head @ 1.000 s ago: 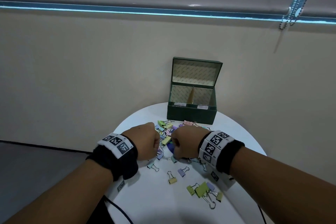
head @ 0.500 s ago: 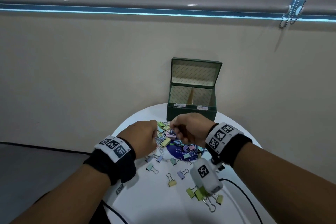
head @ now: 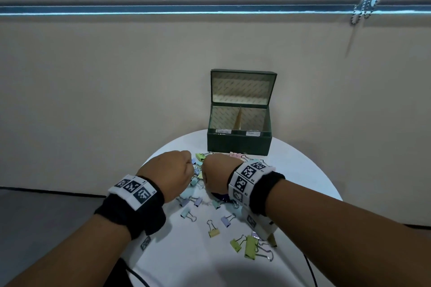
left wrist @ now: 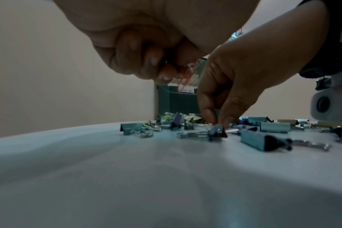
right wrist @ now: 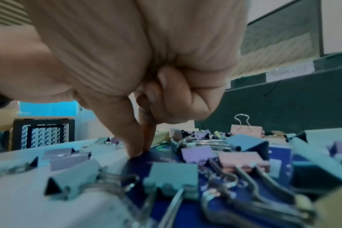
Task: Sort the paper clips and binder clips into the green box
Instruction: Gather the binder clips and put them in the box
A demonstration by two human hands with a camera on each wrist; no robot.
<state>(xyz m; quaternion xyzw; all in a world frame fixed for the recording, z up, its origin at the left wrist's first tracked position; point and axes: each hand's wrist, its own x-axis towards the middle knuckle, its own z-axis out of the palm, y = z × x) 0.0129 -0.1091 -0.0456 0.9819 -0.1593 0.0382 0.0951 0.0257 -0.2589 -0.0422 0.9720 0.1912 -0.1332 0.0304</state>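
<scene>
The green box (head: 239, 144) stands open at the back of the round white table (head: 186, 263), with a divider and two labels on its front rim. Pastel binder clips (head: 213, 232) lie scattered in front of it. My left hand (head: 184, 168) hovers over the pile with its fingers (left wrist: 164, 72) curled round what looks like a few paper clips (left wrist: 187, 69). Beside it, my right hand (head: 214, 175) reaches down. Its thumb and forefinger (right wrist: 135, 148) pinch together at the table surface on a small paper clip that is barely visible.
A dark blue printed sheet (right wrist: 185, 208) lies under part of the pile. More binder clips (head: 250, 246) sit near the table's front right, under my right forearm. A cable (head: 307, 268) hangs off the front edge. The wall stands close behind the box.
Half a second ago my right hand was lifted toward the left hand; now it is back down in the pile. The left hand has shifted slightly forward.
</scene>
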